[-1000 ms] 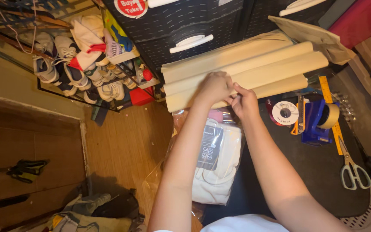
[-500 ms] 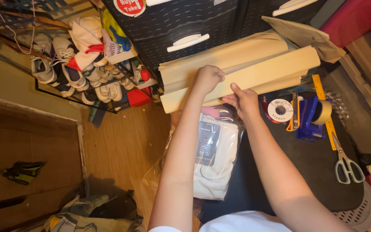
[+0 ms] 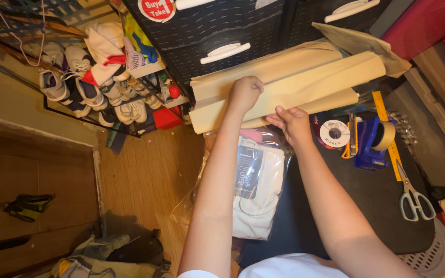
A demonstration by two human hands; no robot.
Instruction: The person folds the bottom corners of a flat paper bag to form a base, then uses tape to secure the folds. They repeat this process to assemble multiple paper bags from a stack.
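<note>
**A:** Head view: I'm watching both hands working on the long roll of tan kraft paper (image 3: 305, 85), which is lying across the upper middle of the frame in front of the dark plastic drawer unit (image 3: 217, 25).

**B:** Which way is its long axis running?

**A:** From lower left to upper right, tilting upward toward the right. The left hand (image 3: 244, 92) is sitting on top of the roll near its left end, fingers curling closed over the paper. The right hand (image 3: 293, 122) is lying just below the roll's lower edge, fingers pinching at a loose flap there.

**B:** So which hand is nearer the roll's middle?

**A:** I'm judging the right one; the left is gripping closer to the left end, and most of the roll is stretching away to the right of both hands.

**B:** Anything underneath?

**A:** A clear plastic bag holding folded white fabric (image 3: 256, 190) is lying below the hands, on the edge of the black tabletop (image 3: 366, 206). To the right I'm seeing a white ribbon spool (image 3: 334, 134), a blue tape dispenser (image 3: 369, 144), a yellow ruler (image 3: 387, 136) and grey-handled scissors (image 3: 413, 198).
</note>
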